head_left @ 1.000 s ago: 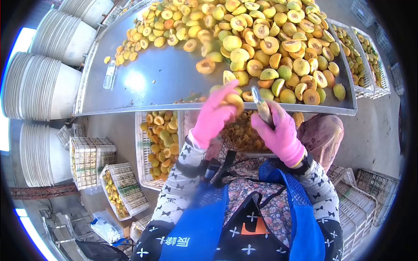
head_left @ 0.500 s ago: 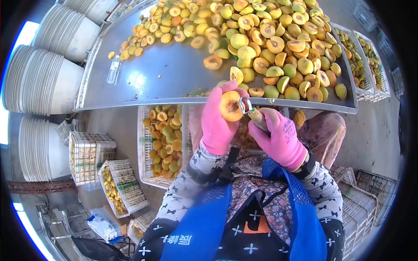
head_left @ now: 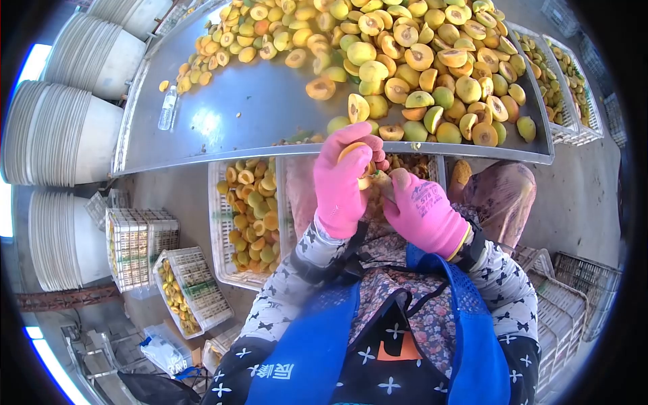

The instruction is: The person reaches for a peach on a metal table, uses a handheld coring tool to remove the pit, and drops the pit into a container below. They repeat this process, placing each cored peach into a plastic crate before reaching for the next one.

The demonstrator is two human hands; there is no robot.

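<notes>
My left hand [head_left: 341,182], in a pink glove, grips a halved yellow-orange fruit [head_left: 358,162] just below the metal table's front edge. My right hand [head_left: 422,212], also pink-gloved, presses a small pitting tool [head_left: 385,183] against that fruit half; the tool's tip is mostly hidden between the two hands. A large heap of whole and halved fruit [head_left: 418,61] covers the far and right part of the metal table [head_left: 250,115].
White crates of fruit halves [head_left: 250,209] stand under the table. More crates [head_left: 189,290] sit lower left, empty ones [head_left: 567,297] lower right. Stacked white tubs [head_left: 61,135] line the left. A small plastic bottle [head_left: 167,108] lies on the table's left. Fruit trays [head_left: 567,81] stand far right.
The fruit half, cut face showing half a second ago, has turned and dropped slightly; my right hand has closed in with the tool, which is now mostly hidden between the hands.
</notes>
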